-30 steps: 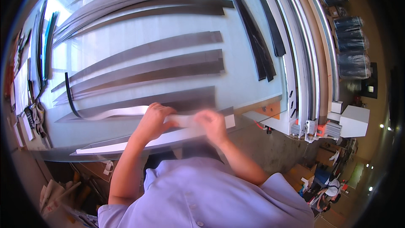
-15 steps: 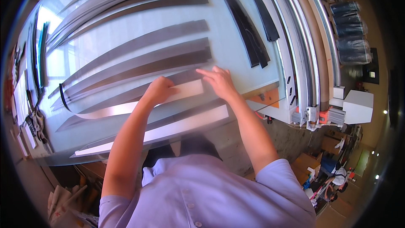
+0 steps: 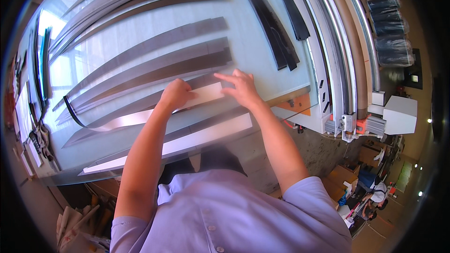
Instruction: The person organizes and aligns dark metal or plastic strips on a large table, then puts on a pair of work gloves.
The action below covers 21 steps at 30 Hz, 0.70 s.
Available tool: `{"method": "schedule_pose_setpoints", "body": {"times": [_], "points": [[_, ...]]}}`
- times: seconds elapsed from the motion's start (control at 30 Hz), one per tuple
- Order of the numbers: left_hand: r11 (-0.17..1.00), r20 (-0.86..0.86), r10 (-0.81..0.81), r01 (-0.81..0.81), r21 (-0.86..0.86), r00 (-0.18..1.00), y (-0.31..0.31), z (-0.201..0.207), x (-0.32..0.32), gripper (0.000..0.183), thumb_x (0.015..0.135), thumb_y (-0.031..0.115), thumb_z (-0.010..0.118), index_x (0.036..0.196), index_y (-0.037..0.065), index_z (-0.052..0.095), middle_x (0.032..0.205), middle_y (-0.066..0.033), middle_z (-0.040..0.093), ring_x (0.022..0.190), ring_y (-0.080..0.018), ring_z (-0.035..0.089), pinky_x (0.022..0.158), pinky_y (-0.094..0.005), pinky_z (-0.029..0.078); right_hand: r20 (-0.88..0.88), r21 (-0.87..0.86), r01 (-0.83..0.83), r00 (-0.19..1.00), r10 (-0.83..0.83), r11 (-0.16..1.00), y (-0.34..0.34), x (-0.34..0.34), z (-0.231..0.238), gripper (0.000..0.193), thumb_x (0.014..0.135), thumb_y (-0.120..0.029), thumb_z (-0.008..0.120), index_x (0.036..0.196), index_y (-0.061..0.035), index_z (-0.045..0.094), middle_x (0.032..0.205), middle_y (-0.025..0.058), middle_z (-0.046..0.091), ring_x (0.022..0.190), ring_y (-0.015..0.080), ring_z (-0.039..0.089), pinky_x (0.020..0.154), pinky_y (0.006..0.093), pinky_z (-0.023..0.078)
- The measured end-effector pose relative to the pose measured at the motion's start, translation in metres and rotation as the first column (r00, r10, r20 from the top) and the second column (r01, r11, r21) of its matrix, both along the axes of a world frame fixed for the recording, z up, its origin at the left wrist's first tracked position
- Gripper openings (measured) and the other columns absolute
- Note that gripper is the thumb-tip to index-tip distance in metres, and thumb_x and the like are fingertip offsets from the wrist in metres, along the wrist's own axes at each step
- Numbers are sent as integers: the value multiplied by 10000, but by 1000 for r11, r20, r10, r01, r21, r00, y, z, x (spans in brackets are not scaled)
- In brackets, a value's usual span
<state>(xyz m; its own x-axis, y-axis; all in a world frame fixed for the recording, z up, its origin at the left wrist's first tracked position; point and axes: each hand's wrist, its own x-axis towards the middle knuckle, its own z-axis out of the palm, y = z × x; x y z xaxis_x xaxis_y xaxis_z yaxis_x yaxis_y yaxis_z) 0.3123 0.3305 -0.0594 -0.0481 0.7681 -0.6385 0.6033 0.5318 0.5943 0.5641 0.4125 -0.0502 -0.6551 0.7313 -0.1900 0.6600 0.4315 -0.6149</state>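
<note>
A long strip [image 3: 206, 93] with a pale, shiny face lies over a dark grey strip on the glass-topped table. Its left part lifts and curls, showing a black underside [image 3: 74, 112]. My left hand [image 3: 176, 94] is closed on this pale strip near its middle, thumb toward the right. At the strip's right end is my right hand [image 3: 241, 86], fingers spread, the forefinger reaching left along the grey strip and the thumb by the pale end. Nearer to me, a second pale-faced strip [image 3: 206, 133] lies along the table's front edge.
Several grey strips [image 3: 187, 58] lie across the glass table [image 3: 269, 82] beyond my hands. Black strips [image 3: 272, 23] lie at the far right, beside a metal rail and roller machine [image 3: 347, 65]. Wrapped black rolls [image 3: 393, 33] stand past it. Cartons and a person [image 3: 375, 201] are at the lower right.
My right thumb has come down onto the pale strip's end, and the right hand has shifted slightly left. The left hand has moved a little away from me, still on the strip.
</note>
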Motion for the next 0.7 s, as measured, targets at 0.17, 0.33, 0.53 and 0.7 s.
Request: {"method": "schedule_pose_setpoints", "body": {"times": [0.17, 0.33, 0.53, 0.7], "points": [[1000, -40, 10, -9, 20, 999, 0, 4, 3, 257, 809, 249, 794, 805, -6, 761, 687, -161, 689, 621, -256, 636, 641, -405, 495, -16, 10, 5, 1000, -5, 1000, -1, 0, 0, 571, 811, -187, 806, 1348, -339, 685, 865, 44, 470, 843, 220, 509, 874, 371, 352], [1000, -25, 21, -21, 17, 999, 0, 3, 2, 258, 804, 257, 796, 802, 1, 761, 682, -159, 677, 624, -263, 627, 643, -411, 490, -34, 39, 17, 999, -15, 999, -4, -1, -4, 571, 809, -174, 806, 1344, -334, 687, 867, 46, 477, 848, 224, 515, 865, 373, 350], [983, -174, -88, 113, 144, 981, -7, 10, 6, 333, 816, 340, 793, 791, 13, 738, 741, -188, 703, 700, -356, 666, 678, -451, 510, -45, 149, 23, 999, -17, 989, -10, -4, -5, 589, 789, -175, 819, 1342, -330, 687, 862, 56, 476, 866, 244, 523, 843, 379, 351], [981, -361, -146, 183, 71, 921, -48, 38, -36, 360, 817, 377, 792, 871, 27, 730, 838, -204, 714, 816, -409, 672, 743, -487, 525, -20, 183, 44, 999, -41, 982, -14, -5, -8, 607, 773, -180, 828, 1340, -345, 688, 847, 52, 463, 864, 245, 523, 826, 383, 354]]}}
